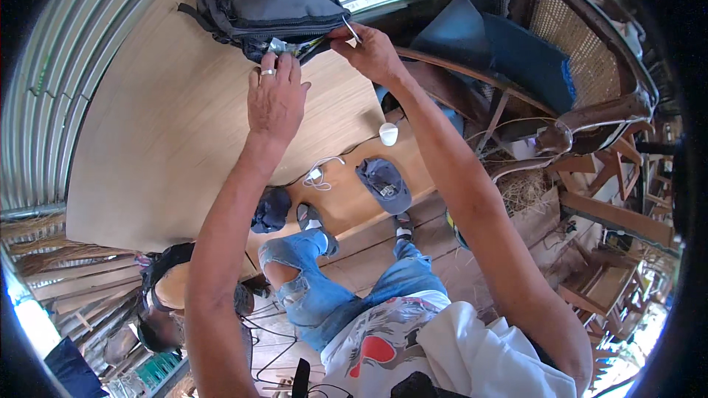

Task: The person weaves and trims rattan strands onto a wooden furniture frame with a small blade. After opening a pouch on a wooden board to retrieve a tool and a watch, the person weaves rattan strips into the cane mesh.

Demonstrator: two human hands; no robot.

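A dark grey and black bag with straps lies at the far side of the wooden tabletop, its zipped pocket parted along the near edge. My left hand, a ring on one finger, reaches to that opening. Its fingers curl in beside a shiny crinkled packet, and the fingertips are hidden, so what they grip cannot be made out. At the bag's right end, my right hand pinches the fabric near the zip. A thin white strip sticks out by its fingers.
A white cup, a white cable with plug and a grey cap lie nearer me. A dark cloth item is beside my leg. A carved wooden chair frame stands at right. Another person is at lower left.
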